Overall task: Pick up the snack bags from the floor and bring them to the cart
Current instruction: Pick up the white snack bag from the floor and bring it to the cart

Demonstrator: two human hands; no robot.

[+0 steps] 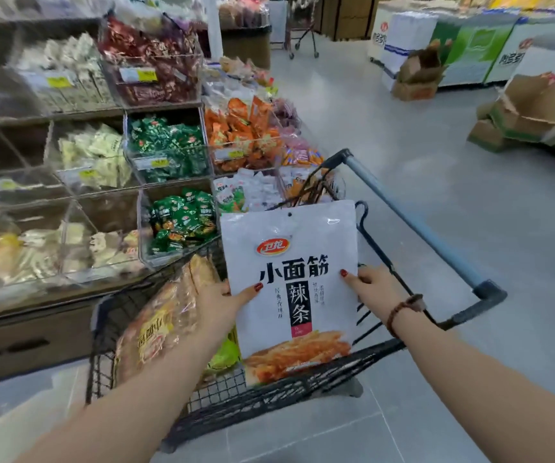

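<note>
A large white snack bag (289, 242) with black characters and a picture of orange strips stands upright in the black wire cart (269, 392). My left hand (219, 302) grips its left edge, thumb on the front. My right hand (369, 285) holds its right edge, thumb on the front; a bead bracelet is on that wrist. The bag's lower part sits inside the cart basket. To its left in the cart lies a clear bag of golden pastries (165, 315), with a green packet (226, 355) underneath.
The cart's blue handle (413, 225) runs on the right. Clear bins of wrapped snacks (169, 148) fill the shelves on the left, close to the cart. Cardboard boxes (533, 111) and freezers (470, 51) stand at the right and back. Grey floor lies between.
</note>
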